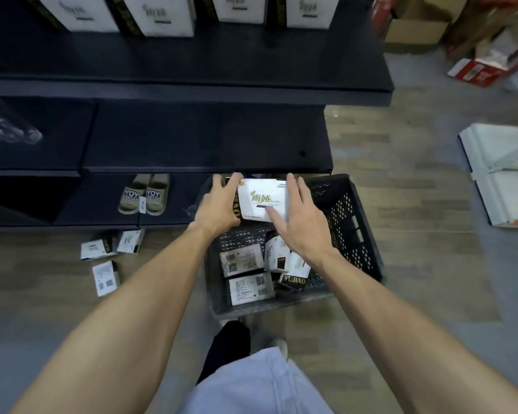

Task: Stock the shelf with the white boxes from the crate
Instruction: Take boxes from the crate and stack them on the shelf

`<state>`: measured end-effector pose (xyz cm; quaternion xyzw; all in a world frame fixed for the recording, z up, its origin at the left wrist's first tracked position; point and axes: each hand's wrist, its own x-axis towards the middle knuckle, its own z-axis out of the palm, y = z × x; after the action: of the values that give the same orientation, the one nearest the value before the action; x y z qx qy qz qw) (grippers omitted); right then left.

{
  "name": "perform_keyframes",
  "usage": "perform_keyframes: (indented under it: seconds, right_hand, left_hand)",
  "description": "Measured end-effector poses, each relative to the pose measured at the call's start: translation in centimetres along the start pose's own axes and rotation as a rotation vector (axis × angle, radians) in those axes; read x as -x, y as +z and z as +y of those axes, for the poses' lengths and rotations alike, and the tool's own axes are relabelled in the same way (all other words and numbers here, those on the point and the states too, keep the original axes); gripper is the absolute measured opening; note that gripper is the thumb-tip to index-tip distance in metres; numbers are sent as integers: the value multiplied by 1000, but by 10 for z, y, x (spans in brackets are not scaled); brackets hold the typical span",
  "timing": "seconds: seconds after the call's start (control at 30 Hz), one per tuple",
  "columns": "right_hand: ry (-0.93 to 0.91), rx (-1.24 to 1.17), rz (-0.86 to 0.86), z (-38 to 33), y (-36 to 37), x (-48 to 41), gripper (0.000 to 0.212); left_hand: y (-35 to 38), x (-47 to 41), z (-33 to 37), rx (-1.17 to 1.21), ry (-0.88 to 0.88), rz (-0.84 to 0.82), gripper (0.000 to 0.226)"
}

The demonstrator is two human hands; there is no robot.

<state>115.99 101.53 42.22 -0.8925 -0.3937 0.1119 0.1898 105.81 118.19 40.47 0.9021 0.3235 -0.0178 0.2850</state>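
A white box (262, 198) with green characters is held above the far end of a black plastic crate (353, 231) on the floor. My left hand (219, 204) grips the box's left side and my right hand (299, 222) grips its right side, thumb across the front. Several more white boxes (245, 273) lie in the crate's near end. Along the back of the dark top shelf (192, 58) stands a row of white boxes (162, 16).
Three white boxes (108, 258) lie on the wooden floor left of the crate. A pair of beige slippers (145, 194) sits on the lowest shelf. Cardboard boxes (416, 28) and a flat white panel (503, 174) lie to the right. My leg (231, 345) is near the crate.
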Motion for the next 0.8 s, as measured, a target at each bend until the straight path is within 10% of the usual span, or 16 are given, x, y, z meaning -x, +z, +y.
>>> perform_keyframes:
  seconds: [0.43,0.8]
  right_hand:
    - [6,-135,128,-20,-87,14,55]
    - [-48,-271,348,-82,-106,-59,49]
  left_hand:
    - [-51,61,62,55,21,231,97]
    - [-143,8,56,132,75,504,58]
